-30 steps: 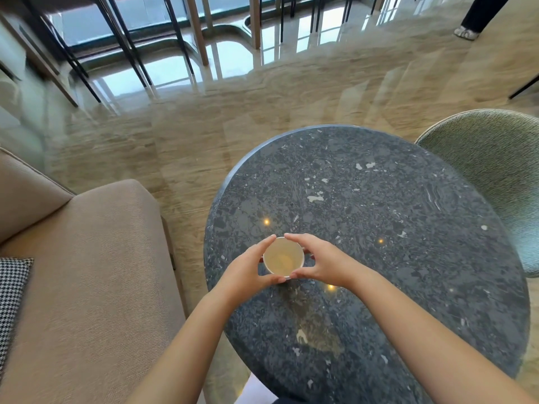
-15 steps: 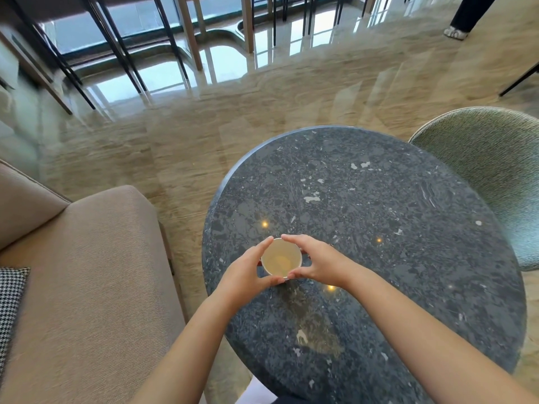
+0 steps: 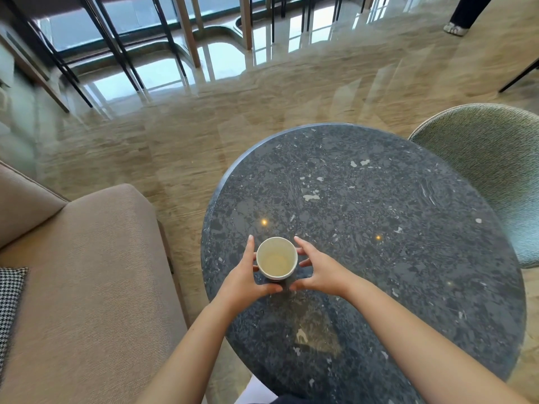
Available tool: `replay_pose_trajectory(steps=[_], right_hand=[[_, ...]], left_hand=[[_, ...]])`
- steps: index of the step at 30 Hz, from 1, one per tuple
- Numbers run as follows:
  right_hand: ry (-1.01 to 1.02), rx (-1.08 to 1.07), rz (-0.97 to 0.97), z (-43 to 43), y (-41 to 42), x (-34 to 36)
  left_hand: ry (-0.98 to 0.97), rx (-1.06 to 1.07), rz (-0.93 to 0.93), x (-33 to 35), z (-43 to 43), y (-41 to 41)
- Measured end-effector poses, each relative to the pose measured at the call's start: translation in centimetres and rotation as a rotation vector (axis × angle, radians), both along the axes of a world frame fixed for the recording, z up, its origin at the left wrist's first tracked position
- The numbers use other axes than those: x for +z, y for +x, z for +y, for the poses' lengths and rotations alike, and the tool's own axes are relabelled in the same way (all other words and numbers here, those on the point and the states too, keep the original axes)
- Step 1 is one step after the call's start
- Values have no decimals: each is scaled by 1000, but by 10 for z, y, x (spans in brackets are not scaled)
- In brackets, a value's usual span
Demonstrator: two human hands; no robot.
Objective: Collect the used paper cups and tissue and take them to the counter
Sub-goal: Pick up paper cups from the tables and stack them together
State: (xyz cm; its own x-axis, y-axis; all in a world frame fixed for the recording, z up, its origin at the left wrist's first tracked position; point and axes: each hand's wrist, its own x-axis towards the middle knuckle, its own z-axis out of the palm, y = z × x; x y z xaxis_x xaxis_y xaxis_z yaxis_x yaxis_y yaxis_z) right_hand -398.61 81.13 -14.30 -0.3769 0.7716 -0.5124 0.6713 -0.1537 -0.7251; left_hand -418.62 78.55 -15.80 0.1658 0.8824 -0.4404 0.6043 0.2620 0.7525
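A white paper cup (image 3: 276, 258) with a pale yellowish inside sits upright at the near left of the round dark stone table (image 3: 393, 199). My left hand (image 3: 246, 277) curves round the cup's left side, thumb below it. My right hand (image 3: 319, 269) curves round its right side, the index finger reaching up past the rim and the thumb near the base. Whether the cup rests on the table or is lifted slightly, I cannot tell. No tissue or other cup shows.
A beige sofa seat (image 3: 87, 272) with a houndstooth cushion (image 3: 10, 304) stands close on the left. A green upholstered chair (image 3: 493, 170) is at the table's right. Glossy beige floor lies beyond, with chair legs (image 3: 116, 45) and a person's foot (image 3: 455, 27) at the far edge.
My fingertips have moved from over the cup's rim down to its sides, so the whole rim now shows. The cup stays in the same spot.
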Motion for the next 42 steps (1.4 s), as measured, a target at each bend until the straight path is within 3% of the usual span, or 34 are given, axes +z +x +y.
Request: replay_pose_trajectory(steps=[14,28,42], right_hand=[[18,-130,156,6,-21,-14],[20,-209,203,1,-13,-10],[130,-790,191,-114,93,5]], left_hand=[[25,84,-97,-9,11,3],[94,-29,-113,-1,22,4],[143,-663,-113,12,11,134]])
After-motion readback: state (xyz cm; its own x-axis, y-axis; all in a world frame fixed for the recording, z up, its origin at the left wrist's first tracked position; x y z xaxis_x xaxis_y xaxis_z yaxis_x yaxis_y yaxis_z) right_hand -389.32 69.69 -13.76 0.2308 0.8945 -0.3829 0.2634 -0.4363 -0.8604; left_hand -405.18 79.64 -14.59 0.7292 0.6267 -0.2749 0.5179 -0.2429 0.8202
